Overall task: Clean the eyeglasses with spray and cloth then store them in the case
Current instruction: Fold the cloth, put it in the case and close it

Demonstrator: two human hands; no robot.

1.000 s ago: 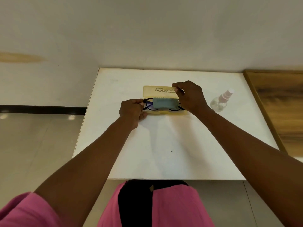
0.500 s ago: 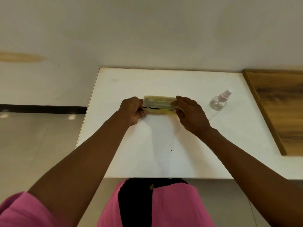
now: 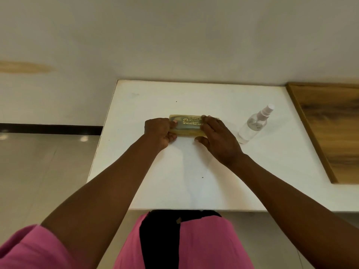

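A translucent yellow eyeglass case (image 3: 187,124) with gold lettering lies closed on the white table (image 3: 194,171). A dark shape shows faintly through its lid; the eyeglasses and cloth cannot be made out separately. My left hand (image 3: 160,133) grips the case's left end, thumb on top. My right hand (image 3: 215,136) lies flat over the right end, fingers pressing the lid. A clear spray bottle (image 3: 254,125) with a white nozzle stands to the right of the case, apart from my right hand.
A wooden board (image 3: 330,129) lies along the table's right side. The wall runs behind the table's far edge. Tiled floor shows to the left. My pink and black clothing is below the near edge.
The case lid, upright a second ago with glasses and blue cloth visible inside, has come down shut. My right hand moved from the lid's top edge to lie flat on the lid.
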